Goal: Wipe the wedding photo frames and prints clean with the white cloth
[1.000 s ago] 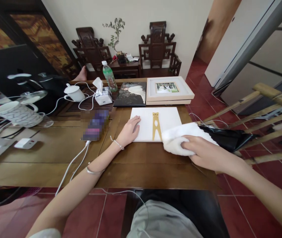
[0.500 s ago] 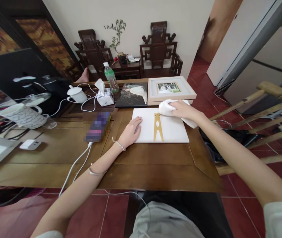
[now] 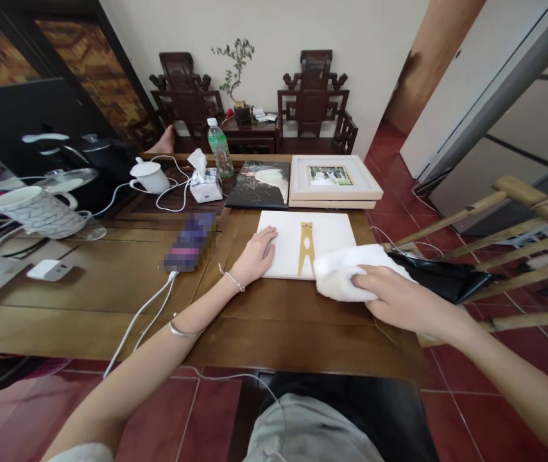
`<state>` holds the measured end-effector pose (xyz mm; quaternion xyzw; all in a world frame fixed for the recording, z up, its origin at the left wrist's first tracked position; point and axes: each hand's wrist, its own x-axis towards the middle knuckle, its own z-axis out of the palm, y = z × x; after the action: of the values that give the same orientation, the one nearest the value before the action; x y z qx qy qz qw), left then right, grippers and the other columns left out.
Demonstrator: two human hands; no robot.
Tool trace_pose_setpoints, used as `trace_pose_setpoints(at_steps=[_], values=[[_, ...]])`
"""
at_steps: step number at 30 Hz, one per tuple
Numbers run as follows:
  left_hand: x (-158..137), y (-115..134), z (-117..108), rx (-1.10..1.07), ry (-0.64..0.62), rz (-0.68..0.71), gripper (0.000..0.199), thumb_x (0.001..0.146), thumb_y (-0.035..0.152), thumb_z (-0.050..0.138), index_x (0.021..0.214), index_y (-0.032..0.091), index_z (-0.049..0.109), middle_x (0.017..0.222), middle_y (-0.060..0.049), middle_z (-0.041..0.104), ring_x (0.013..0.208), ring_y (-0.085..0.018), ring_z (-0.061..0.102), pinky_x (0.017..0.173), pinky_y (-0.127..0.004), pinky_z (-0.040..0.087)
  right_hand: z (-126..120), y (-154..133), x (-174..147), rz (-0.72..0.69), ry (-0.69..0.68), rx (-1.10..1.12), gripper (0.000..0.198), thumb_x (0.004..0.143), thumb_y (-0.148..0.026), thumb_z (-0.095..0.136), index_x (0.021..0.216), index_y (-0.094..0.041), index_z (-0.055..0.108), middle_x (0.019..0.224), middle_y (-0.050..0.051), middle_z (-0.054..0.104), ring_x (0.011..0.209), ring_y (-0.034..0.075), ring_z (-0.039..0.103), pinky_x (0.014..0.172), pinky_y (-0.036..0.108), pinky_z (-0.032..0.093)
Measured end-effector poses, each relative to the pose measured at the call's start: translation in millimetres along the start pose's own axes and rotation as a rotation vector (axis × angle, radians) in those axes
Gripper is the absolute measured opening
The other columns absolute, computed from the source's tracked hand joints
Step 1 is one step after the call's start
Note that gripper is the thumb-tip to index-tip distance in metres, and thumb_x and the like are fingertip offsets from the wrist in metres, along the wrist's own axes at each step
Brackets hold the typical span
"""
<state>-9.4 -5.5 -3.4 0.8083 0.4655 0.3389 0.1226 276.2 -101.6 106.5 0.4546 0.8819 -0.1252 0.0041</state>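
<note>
A flat white board lies on the wooden table, with a yellow-brown animal-shaped figure on its face, legs toward me. My left hand rests on the board's left edge, fingers stretched out and holding nothing. In my right hand is a bunched white cloth, gripped at the board's near right corner and covering that corner. Part of the cloth hangs out to the right, past the hand.
Behind the board lie a dark picture panel and a stack of pale frames. To the left are a phone on a white cable, a tissue box, a bottle, a lidded cup and a patterned mug. A bamboo chair stands right.
My right hand has come toward me with the cloth, from the board's far right part to its near right corner. My left hand has stayed at the left edge.
</note>
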Motion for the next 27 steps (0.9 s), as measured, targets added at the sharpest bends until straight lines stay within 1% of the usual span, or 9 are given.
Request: trace_pose_setpoints(at_steps=[3, 8, 11, 14, 17, 20, 22, 24, 27], values=[[0, -1, 1, 0.005, 0.015, -0.004, 0.037, 0.089, 0.016, 0.041, 0.121, 0.009, 0.056, 0.134, -0.019, 0.055, 0.131, -0.029, 0.047, 0.11, -0.052, 0.036, -5, 15, 19, 0.057, 0.01, 0.003, 0.031, 0.068, -0.004, 0.043, 0.089, -0.018, 0.062, 0.089, 0.009, 0.064, 0.088, 0.023, 0.058, 0.076, 0.029, 0.041], [0, -3, 2, 0.03, 0.003, -0.003, 0.039, 0.089, 0.015, 0.039, 0.124, 0.007, 0.054, 0.136, -0.02, 0.053, 0.132, -0.028, 0.046, 0.111, -0.051, 0.036, -8, 41, 93, 0.179, 0.23, 0.036, 0.027, 0.073, -0.009, 0.042, 0.092, -0.016, 0.061, 0.1, 0.013, 0.066, 0.091, 0.027, 0.058, 0.073, 0.032, 0.041], [0, -3, 1, 0.029, -0.014, -0.007, 0.039, 0.089, 0.016, 0.039, 0.124, 0.007, 0.055, 0.136, -0.021, 0.052, 0.132, -0.028, 0.045, 0.111, -0.05, 0.035, -8, 33, 132, 0.207, 0.27, 0.066, 0.027, 0.076, -0.009, 0.042, 0.094, -0.015, 0.061, 0.101, 0.014, 0.066, 0.092, 0.027, 0.059, 0.073, 0.031, 0.041], [0, -3, 1, 0.021, -0.018, -0.007, 0.038, 0.09, 0.017, 0.039, 0.123, 0.008, 0.055, 0.137, -0.02, 0.052, 0.133, -0.028, 0.044, 0.112, -0.05, 0.034, -3, 12, 148, 0.203, 0.222, 0.036, 0.033, 0.076, -0.005, 0.041, 0.1, -0.014, 0.062, 0.103, 0.016, 0.066, 0.093, 0.028, 0.06, 0.073, 0.032, 0.042], [-1, -5, 1, 0.013, -0.022, -0.001, 0.038, 0.09, 0.018, 0.039, 0.123, 0.01, 0.055, 0.138, -0.019, 0.051, 0.134, -0.028, 0.043, 0.112, -0.051, 0.034, 10, -10, 137, 0.104, 0.197, -0.031, 0.039, 0.075, -0.002, 0.04, 0.103, -0.014, 0.064, 0.111, 0.019, 0.062, 0.103, 0.03, 0.058, 0.082, 0.038, 0.042], [-1, -7, 3, 0.016, -0.023, -0.005, 0.038, 0.09, 0.018, 0.039, 0.125, 0.011, 0.054, 0.138, -0.018, 0.051, 0.134, -0.028, 0.043, 0.112, -0.052, 0.033, 26, -32, 103, -0.008, 0.154, -0.06, 0.04, 0.073, -0.001, 0.042, 0.104, -0.012, 0.065, 0.124, 0.021, 0.057, 0.122, 0.033, 0.047, 0.097, 0.048, 0.036], [0, -7, 4, 0.022, -0.016, -0.007, 0.039, 0.09, 0.018, 0.039, 0.125, 0.01, 0.054, 0.138, -0.018, 0.052, 0.134, -0.027, 0.043, 0.112, -0.051, 0.033, 33, -46, 77, -0.054, 0.123, -0.036, 0.042, 0.071, 0.0, 0.042, 0.103, -0.013, 0.065, 0.128, 0.02, 0.055, 0.131, 0.033, 0.038, 0.102, 0.053, 0.031], [0, -7, 4, 0.023, -0.009, -0.004, 0.039, 0.09, 0.018, 0.039, 0.125, 0.01, 0.054, 0.137, -0.017, 0.052, 0.133, -0.027, 0.044, 0.112, -0.05, 0.034, 36, -59, 55, -0.107, 0.102, -0.007, 0.042, 0.069, 0.002, 0.041, 0.099, -0.015, 0.065, 0.128, 0.018, 0.056, 0.135, 0.032, 0.034, 0.103, 0.056, 0.029], [0, -6, 4, 0.02, -0.007, 0.0, 0.039, 0.089, 0.017, 0.04, 0.125, 0.011, 0.054, 0.137, -0.017, 0.053, 0.133, -0.027, 0.043, 0.111, -0.051, 0.035, 34, -67, 42, -0.164, 0.075, 0.019, 0.038, 0.069, 0.0, 0.041, 0.093, -0.017, 0.065, 0.121, 0.016, 0.061, 0.13, 0.032, 0.04, 0.1, 0.054, 0.034]])
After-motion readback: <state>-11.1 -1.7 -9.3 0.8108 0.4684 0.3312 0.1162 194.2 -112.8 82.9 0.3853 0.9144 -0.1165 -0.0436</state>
